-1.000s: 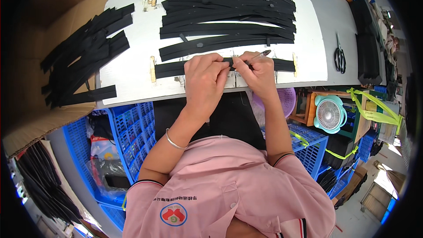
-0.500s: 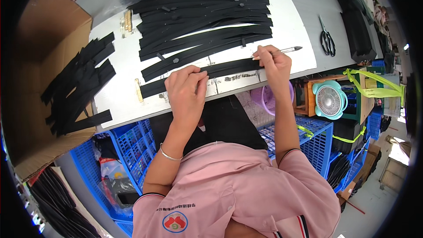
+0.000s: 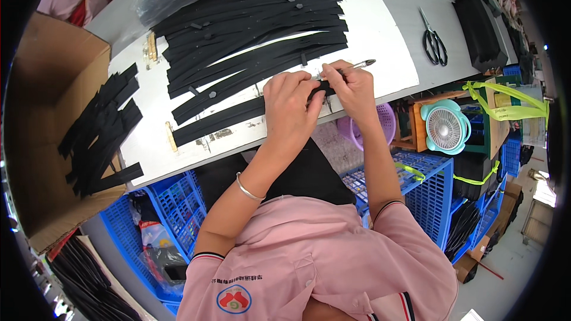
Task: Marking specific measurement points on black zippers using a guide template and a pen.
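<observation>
Across a white board point(image 3: 380, 35), a black fabric strip point(image 3: 220, 120) lies near the front edge. My left hand point(image 3: 289, 110) pinches this strip close to its right end, fingers bent and thumb against it. Right beside it, my right hand point(image 3: 352, 92) is closed around a slim pen-like tool point(image 3: 364, 63), whose dark end sticks out to the right. The fingertips of both hands nearly meet over the strip's end, which they partly hide. Beyond them, many more black strips point(image 3: 250, 41) lie side by side, some with small dark tabs on them.
A heap of black strips point(image 3: 101, 131) spills over the edge of an open cardboard box point(image 3: 59, 53) at the left. Scissors point(image 3: 434, 44) lie on the grey table at the right. Below are blue crates point(image 3: 428, 202), a purple basket point(image 3: 386, 122) and a turquoise fan point(image 3: 445, 128).
My left hand has slid right along the strip to its right end, close to my right hand. The view has shifted slightly, and the right hand still holds the pen-like tool.
</observation>
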{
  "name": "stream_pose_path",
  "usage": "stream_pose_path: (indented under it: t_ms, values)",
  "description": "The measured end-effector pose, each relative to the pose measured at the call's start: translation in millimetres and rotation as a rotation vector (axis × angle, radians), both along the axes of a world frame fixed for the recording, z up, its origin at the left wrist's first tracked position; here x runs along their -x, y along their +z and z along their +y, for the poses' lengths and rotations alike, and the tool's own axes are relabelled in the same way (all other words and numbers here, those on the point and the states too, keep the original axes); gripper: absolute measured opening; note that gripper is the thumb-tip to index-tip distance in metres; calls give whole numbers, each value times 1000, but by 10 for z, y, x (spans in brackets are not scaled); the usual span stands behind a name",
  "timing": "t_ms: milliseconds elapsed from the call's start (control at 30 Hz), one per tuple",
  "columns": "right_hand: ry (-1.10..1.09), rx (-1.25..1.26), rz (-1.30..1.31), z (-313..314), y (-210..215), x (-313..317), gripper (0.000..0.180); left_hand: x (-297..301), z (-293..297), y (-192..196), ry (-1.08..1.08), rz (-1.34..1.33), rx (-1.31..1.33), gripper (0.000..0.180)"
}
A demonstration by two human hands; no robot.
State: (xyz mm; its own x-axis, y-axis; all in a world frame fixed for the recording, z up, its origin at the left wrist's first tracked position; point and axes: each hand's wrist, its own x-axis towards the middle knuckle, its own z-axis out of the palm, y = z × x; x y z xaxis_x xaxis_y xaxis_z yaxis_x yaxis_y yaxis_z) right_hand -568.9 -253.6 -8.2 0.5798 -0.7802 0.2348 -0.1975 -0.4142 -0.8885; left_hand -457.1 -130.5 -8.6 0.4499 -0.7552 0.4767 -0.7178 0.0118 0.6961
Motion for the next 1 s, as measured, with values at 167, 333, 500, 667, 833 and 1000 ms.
stream_pose_path:
  t_ms: [167, 333, 500, 667, 833, 1000]
  values:
    - [-5, 162, 39, 0, -35, 5, 23, 41, -43, -16, 27, 7, -7, 16]
    - [-58, 43, -69, 54, 35, -14, 22, 39, -39, -31, 51, 6, -28, 16]
    - [21, -172, -80, -5, 42, 163, 17, 44, -36, -24, 48, -12, -18, 15]
    - [145, 75, -32, -18, 35, 168, 15, 51, -50, -15, 35, 20, -5, 16]
    - [156, 216, 37, -5, 6, 117, 16, 21, -24, -30, 37, 3, 10, 16]
    - [152, 193, 74, -32, 7, 187, 20, 24, 108, 66, 77, -91, -84, 37]
